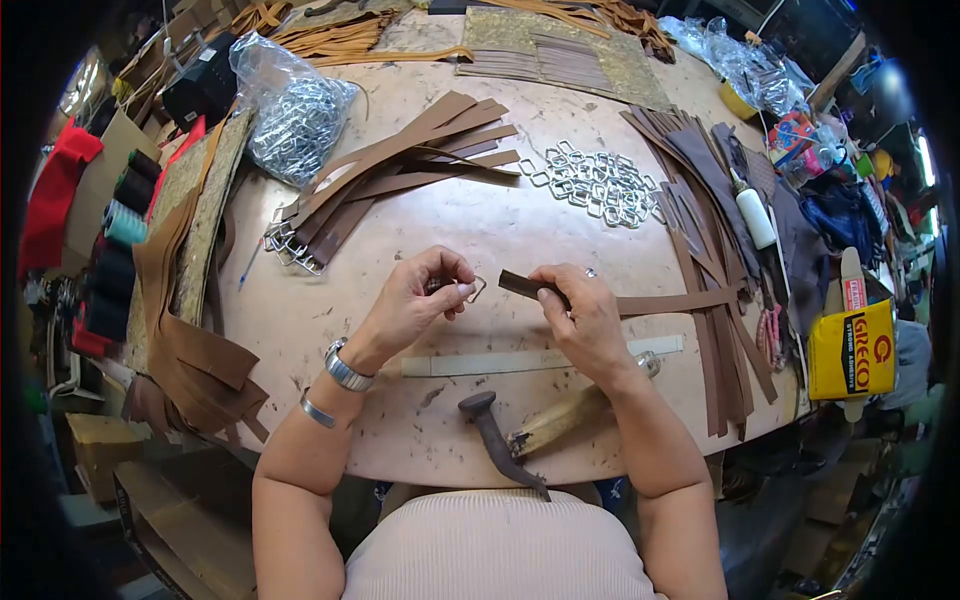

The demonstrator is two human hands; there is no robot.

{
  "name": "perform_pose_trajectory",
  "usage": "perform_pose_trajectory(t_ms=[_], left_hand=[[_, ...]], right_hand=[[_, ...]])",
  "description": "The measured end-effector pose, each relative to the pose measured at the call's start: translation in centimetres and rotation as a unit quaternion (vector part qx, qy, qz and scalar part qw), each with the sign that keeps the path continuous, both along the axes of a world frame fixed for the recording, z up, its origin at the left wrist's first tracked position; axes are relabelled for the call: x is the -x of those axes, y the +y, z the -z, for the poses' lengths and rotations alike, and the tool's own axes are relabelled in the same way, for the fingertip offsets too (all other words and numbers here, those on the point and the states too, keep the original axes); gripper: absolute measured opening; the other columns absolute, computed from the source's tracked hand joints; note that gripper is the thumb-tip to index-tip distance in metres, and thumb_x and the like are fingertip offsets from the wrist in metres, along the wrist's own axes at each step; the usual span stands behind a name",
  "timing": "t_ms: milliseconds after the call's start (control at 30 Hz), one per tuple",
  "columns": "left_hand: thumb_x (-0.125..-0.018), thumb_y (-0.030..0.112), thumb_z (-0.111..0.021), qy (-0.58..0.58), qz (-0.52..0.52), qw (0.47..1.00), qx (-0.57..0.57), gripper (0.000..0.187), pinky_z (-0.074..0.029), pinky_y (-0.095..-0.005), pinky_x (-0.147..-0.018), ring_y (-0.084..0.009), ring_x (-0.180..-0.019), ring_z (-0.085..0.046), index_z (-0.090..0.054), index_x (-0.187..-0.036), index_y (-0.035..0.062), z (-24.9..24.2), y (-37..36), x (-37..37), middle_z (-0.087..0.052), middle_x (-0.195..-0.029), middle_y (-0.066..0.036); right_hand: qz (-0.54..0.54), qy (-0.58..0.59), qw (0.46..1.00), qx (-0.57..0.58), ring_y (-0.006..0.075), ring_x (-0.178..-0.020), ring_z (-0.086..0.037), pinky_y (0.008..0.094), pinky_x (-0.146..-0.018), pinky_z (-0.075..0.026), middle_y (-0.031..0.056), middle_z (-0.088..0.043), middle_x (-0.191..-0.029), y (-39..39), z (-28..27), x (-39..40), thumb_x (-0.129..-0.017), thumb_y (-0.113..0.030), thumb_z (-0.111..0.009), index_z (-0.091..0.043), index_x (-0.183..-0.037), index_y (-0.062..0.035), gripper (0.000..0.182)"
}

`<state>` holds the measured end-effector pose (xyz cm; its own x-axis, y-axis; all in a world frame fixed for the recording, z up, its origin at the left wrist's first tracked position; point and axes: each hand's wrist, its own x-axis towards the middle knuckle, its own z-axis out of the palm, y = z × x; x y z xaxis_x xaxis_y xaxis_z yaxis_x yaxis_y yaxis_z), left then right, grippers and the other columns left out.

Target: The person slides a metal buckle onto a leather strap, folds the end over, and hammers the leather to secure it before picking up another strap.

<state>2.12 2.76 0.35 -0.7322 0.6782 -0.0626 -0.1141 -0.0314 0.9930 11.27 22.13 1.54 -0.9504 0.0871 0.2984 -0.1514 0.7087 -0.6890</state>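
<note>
Between thumb and fingers, my left hand pinches a small metal buckle frame. Facing it, my right hand grips a brown leather strap close to its end, and the strap's length runs off to the right. A short gap separates the strap end from the buckle frame. Beyond my hands lies a heap of loose metal buckle frames. Up and to the left is a bundle of brown straps, with metal frames at its near end.
Near the front edge are a metal hammer-like tool and a wooden-handled tool, below a pale ruler-like strip. More straps line the right side, by a white bottle and a yellow adhesive can. A plastic bag of frames sits back left.
</note>
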Motion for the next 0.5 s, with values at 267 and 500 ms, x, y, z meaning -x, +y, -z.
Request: perform_pose_trajectory(t_ms=[267, 500], left_hand=[[-0.082, 0.004, -0.056, -0.017, 0.001, 1.0, 0.007, 0.009, -0.045, -0.02, -0.061, -0.0063, -0.067, -0.051, -0.052, -0.09, 0.0029, 0.31, -0.04, 0.02, -0.055, -0.083, -0.002], [-0.083, 0.004, -0.055, -0.003, -0.002, 1.0, 0.013, 0.008, -0.044, -0.018, -0.06, -0.0045, -0.065, -0.05, -0.054, -0.09, 0.0027, 0.46, -0.03, -0.08, -0.054, -0.079, 0.0]], right_hand=[[-0.005, 0.005, 1.0, -0.002, 0.0257, -0.075, -0.056, 0.0359, -0.07, -0.038, 0.0082, -0.06, -0.084, 0.23, 0.39, -0.04, -0.075, -0.005, -0.054, -0.057, -0.089, -0.0058, 0.015], [-0.012, 0.009, 1.0, -0.021, 0.0254, -0.076, -0.056, 0.0368, -0.071, -0.038, 0.0086, -0.061, -0.084, 0.17, 0.39, -0.06, -0.075, -0.005, -0.054, -0.056, -0.089, -0.0061, 0.015]])
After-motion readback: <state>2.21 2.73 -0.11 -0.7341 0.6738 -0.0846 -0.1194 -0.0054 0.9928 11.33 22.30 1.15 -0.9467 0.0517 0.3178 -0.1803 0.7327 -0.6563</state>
